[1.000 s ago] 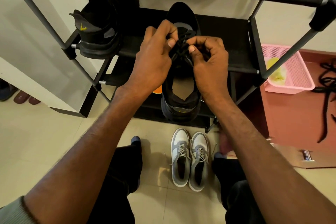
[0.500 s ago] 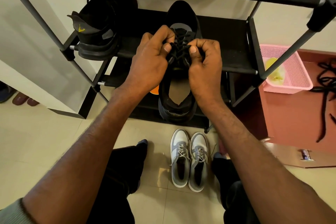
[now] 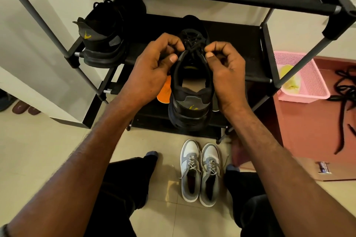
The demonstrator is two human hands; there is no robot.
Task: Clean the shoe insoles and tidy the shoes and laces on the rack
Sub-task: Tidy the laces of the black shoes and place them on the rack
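Pulling lace (image 3: 192, 48) ends apart: left hand (image 3: 154, 71) and right hand (image 3: 227, 69), close together half second ago, now stand wider, each pinching one end. Judgement: lacing being tightened, knot not yet made. Black shoe (image 3: 190, 100) at frame centre, toe on middle shelf of rack (image 3: 267, 48), heel toward viewer. Second black shoe (image 3: 104, 40) upper left on same shelf. Grey pair (image 3: 200, 173) on floor below. Pink basket (image 3: 308, 82) right, loose black laces (image 3: 344, 102) far right, untidied. Orange insole (image 3: 163, 92) partly hidden behind left hand.

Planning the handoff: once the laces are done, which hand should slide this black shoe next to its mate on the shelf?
Left, probably. The left hand is on the side of the shoe facing the other black shoe, which sits at the shelf's left end. The right hand would have to cross over.
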